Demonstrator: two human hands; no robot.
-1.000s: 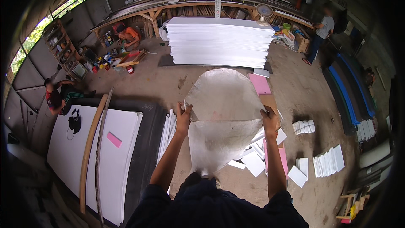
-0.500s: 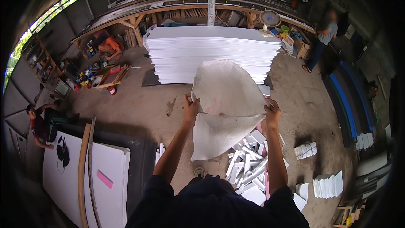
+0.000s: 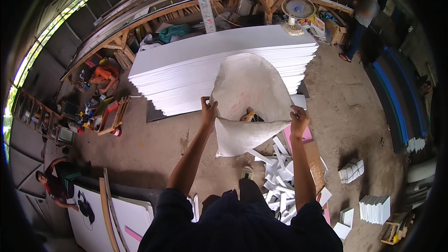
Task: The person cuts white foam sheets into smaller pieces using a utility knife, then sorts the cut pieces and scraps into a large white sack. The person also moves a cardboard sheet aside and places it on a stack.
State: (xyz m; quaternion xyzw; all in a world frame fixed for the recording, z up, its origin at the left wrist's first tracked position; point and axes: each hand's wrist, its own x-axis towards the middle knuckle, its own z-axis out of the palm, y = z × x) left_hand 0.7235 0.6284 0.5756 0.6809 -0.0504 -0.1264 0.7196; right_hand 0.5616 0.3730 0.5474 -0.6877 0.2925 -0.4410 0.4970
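A large off-white woven sack (image 3: 249,81) hangs in front of me, its mouth spread wide between my hands. My left hand (image 3: 209,110) pinches the rim on the left side. On the right side, my right hand (image 3: 299,120) grips the opposite edge of the mouth. Down inside the sack, something brownish and dark shows, too small to make out. Below the sack and partly behind my right forearm lies a loose heap of white foam-like strips and offcuts (image 3: 280,175) on the floor.
Ahead stands a tall stack of white sheets (image 3: 186,74) with a fan (image 3: 297,11) on its right end. White boards (image 3: 100,221) lie at lower left, where a person sits. Another person crouches far left; one stands far right near blue and black sheets (image 3: 392,95).
The view has turned and shifted. The sack's front edge hangs lower, so something inside it now shows. One of my feet has come into view below the sack.
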